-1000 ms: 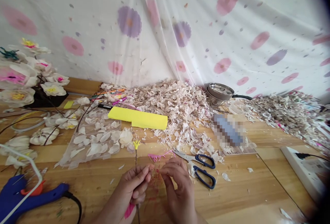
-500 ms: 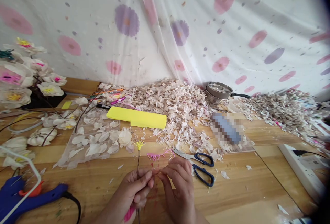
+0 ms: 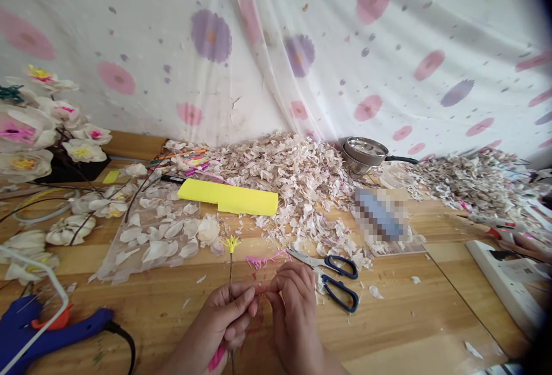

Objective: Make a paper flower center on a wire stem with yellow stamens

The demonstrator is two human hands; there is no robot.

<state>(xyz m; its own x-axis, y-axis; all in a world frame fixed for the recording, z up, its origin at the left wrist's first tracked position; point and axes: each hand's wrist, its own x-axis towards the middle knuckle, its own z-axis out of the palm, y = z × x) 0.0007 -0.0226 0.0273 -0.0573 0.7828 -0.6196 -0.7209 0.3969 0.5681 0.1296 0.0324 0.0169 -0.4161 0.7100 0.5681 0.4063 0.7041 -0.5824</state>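
Observation:
My left hand [image 3: 230, 314] is closed around a thin dark flower stem [image 3: 232, 274], which stands upright and carries a yellow fringed tip [image 3: 232, 243]. Something bright pink [image 3: 217, 358] shows below the curled fingers of that hand. Touching its fingertips, my right hand [image 3: 295, 312] is pinched; what lies in the pinch, if anything, is too small to make out. Beyond the hands a scrap of pink fringe [image 3: 265, 259] rests on the table. Dark-blue-handled scissors [image 3: 340, 289] lie partly open beside my right hand.
A yellow folded sheet [image 3: 228, 196] lies before a heap of pale petals [image 3: 297, 162]. White flowers [image 3: 81, 148] and a blue glue gun [image 3: 47, 329] are at left. At right are a power strip [image 3: 504, 289] and another person's hand [image 3: 528, 245] with a glue gun [image 3: 500, 226].
My right hand has shifted slightly left, its fingers closer to my left fingertips. Another person's hand with a glue gun has come in at the right edge. The stem stays put.

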